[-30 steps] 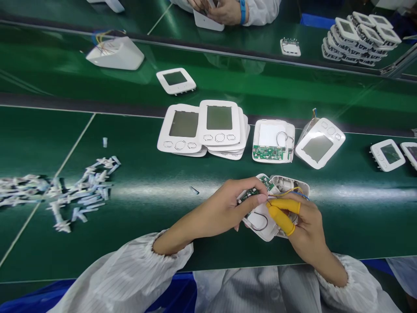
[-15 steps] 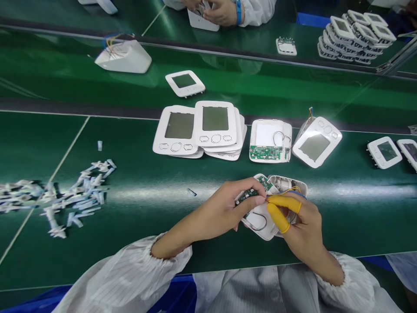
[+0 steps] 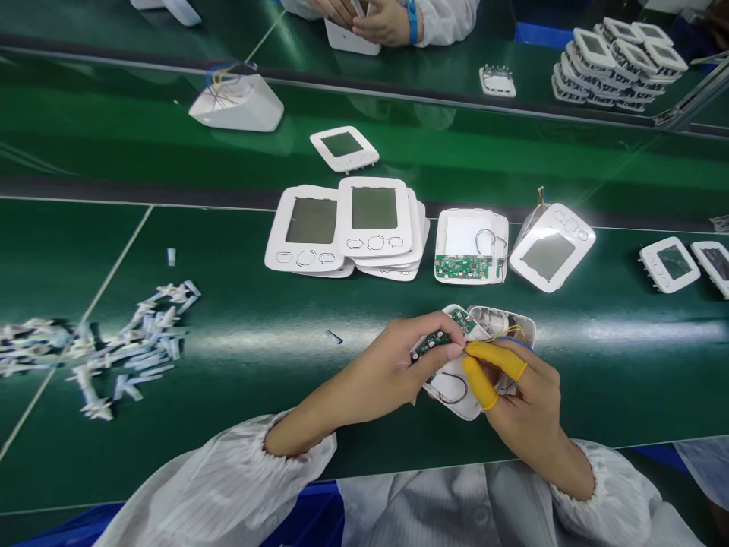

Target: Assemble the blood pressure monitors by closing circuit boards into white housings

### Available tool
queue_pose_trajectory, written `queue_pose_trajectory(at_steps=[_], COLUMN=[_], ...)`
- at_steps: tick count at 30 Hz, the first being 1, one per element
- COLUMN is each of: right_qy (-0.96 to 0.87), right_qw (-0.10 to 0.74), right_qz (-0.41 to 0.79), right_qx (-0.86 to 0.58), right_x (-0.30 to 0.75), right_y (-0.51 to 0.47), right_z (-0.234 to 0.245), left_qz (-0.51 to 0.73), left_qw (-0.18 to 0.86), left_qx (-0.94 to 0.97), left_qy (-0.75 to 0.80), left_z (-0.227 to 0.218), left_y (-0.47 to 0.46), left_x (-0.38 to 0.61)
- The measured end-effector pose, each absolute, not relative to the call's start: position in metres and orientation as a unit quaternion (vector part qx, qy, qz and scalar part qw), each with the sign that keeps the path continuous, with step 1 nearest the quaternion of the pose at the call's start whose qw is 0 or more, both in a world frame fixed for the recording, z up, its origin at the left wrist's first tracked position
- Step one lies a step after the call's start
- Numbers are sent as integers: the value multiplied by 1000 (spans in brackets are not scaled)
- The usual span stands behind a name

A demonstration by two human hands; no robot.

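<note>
My left hand is closed around a white front panel, its inner side up, with a green circuit board on it. Its thumb and forefinger meet at the board's edge. Yellow finger cots cover two fingers of my right hand. Those fingers pinch the ends of thin wires right beside my left fingertips; the exact contact is hidden. The yellow and blue wires run to an open white housing, which lies behind the panel and is partly covered by my right hand.
White screen panels lie stacked ahead, beside a panel with exposed circuit board and a screened device. Small plastic pieces are heaped left. A belt carries a housing. Across it, a co-worker's hands hold a white part.
On the belt, the white housing and the single screen panel have travelled right. My right fingers have shifted very slightly left; my left hand keeps its hold on the panel.
</note>
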State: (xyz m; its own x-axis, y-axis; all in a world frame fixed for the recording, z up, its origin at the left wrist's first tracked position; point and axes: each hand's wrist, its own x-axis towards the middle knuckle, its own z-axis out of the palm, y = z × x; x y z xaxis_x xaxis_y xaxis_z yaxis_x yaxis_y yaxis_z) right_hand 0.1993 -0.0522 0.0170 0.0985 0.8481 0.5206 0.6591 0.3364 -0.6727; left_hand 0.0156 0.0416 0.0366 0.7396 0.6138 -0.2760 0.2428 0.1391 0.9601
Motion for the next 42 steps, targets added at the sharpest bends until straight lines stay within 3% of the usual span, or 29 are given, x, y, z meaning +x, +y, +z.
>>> queue_pose_trajectory(at_steps=[19, 42], right_qy=[-644, -644], right_qw=[513, 501], right_qz=[75, 37], right_qx=[-562, -577], right_x=[193, 193], right_y=[-49, -55], right_z=[17, 14], left_qz=[190, 210], left_qw=[681, 690], left_qx=[626, 602], left_qy=[328, 341], left_z=[30, 30], left_y=[32, 29], left_x=[19, 23])
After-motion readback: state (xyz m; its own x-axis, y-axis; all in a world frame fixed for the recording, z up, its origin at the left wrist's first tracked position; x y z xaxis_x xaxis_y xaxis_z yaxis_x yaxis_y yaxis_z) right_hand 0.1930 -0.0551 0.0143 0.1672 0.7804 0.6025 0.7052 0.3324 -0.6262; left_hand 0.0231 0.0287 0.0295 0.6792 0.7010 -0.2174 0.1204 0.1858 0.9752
